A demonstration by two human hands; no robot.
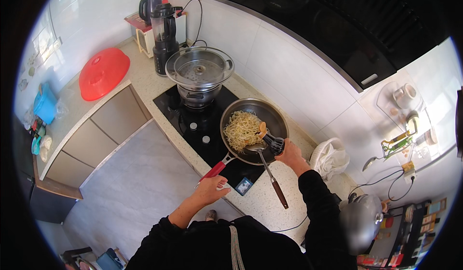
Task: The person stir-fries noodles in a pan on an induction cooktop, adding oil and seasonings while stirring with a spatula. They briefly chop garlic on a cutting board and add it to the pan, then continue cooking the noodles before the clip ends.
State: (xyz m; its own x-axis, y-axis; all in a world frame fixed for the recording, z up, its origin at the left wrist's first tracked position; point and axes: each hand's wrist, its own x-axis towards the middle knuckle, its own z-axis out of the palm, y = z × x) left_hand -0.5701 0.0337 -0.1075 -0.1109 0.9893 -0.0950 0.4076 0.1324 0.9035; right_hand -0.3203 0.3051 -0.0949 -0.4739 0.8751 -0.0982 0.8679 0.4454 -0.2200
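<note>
My right hand (291,154) grips a dark sauce bottle (274,143) with an orange cap. The bottle is tilted, its cap end over the bean sprouts (242,129) in a frying pan (276,118). I cannot make out whether liquid is leaving it. A metal cooking spatula (267,167) with a brown handle leans on the pan's near rim, its blade against the sprouts. Close by the pan's red handle (214,170), my left hand (208,190) holds nothing, its fingers loosely curled and apart. Whether it touches the handle is unclear.
Behind the pan, a steel steamer pot with a glass lid (200,69) stands on the black cooktop (206,152). A blender (164,38) and a red plastic cover (104,74) are farther left. At right are a white lined basket (329,158) and a range hood (307,20) overhead.
</note>
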